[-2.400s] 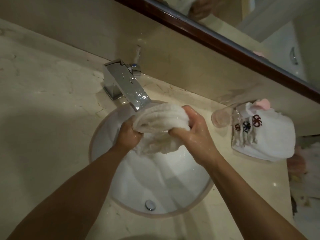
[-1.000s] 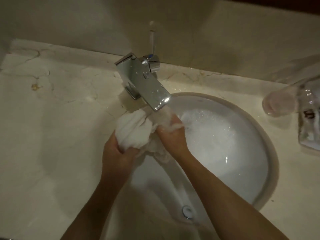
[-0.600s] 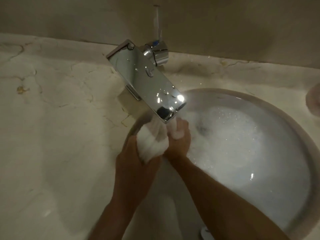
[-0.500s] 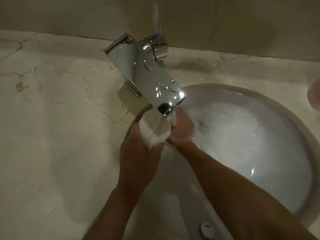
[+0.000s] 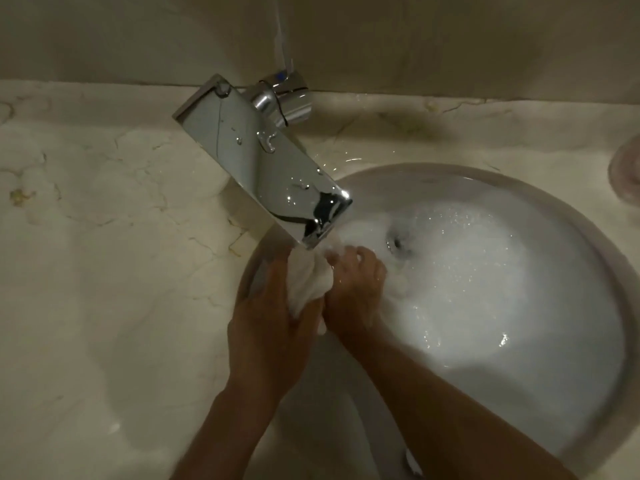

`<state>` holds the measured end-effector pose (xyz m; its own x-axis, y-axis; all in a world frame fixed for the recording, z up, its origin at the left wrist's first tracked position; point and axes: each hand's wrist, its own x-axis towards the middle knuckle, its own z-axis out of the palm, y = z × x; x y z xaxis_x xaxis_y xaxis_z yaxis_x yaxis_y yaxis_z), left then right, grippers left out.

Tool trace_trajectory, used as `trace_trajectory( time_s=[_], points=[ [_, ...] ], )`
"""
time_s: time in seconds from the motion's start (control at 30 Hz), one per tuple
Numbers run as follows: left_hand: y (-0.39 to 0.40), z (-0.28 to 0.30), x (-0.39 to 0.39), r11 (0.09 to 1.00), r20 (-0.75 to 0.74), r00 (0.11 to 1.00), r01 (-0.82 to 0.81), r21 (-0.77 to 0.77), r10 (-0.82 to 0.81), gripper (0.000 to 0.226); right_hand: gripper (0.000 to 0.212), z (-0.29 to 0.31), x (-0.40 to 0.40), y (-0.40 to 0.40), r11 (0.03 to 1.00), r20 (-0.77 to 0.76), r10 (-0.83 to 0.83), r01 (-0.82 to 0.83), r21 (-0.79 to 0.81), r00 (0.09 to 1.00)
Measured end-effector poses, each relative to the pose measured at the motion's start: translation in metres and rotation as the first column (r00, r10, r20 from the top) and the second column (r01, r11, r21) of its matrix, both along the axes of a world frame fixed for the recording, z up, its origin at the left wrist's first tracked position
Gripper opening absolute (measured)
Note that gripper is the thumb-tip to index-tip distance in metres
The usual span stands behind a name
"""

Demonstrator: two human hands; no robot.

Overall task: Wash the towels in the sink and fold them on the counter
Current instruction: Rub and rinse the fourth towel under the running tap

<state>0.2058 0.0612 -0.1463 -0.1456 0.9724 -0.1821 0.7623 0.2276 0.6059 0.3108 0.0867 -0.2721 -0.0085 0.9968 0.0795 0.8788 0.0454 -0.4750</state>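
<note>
A wet white towel [image 5: 309, 278] is bunched tight between both my hands, just under the spout of the chrome faucet [image 5: 263, 157]. My left hand [image 5: 270, 327] grips its near side and my right hand [image 5: 356, 289] grips its far side, fingers curled round the cloth. Both hands are at the left edge of the round white sink [image 5: 588, 258], which holds foamy water. Most of the towel is hidden inside my fists and behind the spout.
Beige marble counter [image 5: 104, 271] spreads to the left of the basin and behind it, up to the wall. A pinkish glass [image 5: 628, 174] sits at the right edge of view. The sink's drain plug [image 5: 414, 464] shows at the bottom.
The towel has gone from a large loose bundle to a small tight wad squeezed between my hands. My view has moved closer and left, and the folded towels on the right are out of frame.
</note>
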Motion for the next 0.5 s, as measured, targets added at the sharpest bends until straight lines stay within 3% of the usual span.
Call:
trace_trajectory(
  time_s=[0.03,0.1,0.2,0.27,0.33,0.37,0.43,0.5],
  points=[
    [0.0,-0.001,0.0,1.0,0.005,1.0,0.011,0.012,-0.011,0.066,0.026,0.002,-0.002,0.011,0.999,-0.035,-0.052,0.052,0.003,0.998],
    [0.001,-0.003,0.001,0.999,0.008,1.0,0.02,0.041,-0.02,0.067,0.024,0.016,-0.002,0.032,0.982,-0.103,-0.088,0.068,-0.176,0.991],
    [0.013,-0.005,0.006,0.999,0.001,1.0,0.003,0.033,-0.003,0.056,0.031,0.018,-0.001,0.046,0.916,0.037,0.016,0.0,-0.402,0.999],
    [0.027,0.0,0.007,0.993,0.184,0.976,-0.107,-0.048,0.114,0.039,0.055,0.022,0.013,0.043,0.9,-0.176,-0.006,-0.072,-0.43,0.984],
    [0.036,0.01,0.01,0.987,0.307,0.942,-0.096,-0.131,0.132,0.03,0.087,0.036,0.042,0.039,0.926,-0.453,0.066,-0.224,-0.303,0.889],
    [0.041,0.011,0.012,0.99,0.27,0.96,-0.032,-0.135,0.068,0.03,0.092,0.05,0.054,0.037,0.921,-0.561,0.121,-0.304,-0.245,0.819],
    [0.05,0.011,0.02,0.99,0.217,0.976,0.045,-0.131,-0.015,0.028,0.08,0.059,0.068,0.035,0.852,-0.716,0.218,-0.487,-0.193,0.664],
    [0.066,0.002,0.025,0.969,0.177,0.984,0.074,-0.236,-0.032,0.048,0.064,0.054,0.069,0.041,0.834,-0.848,0.055,-0.491,-0.251,0.527]
  ],
)
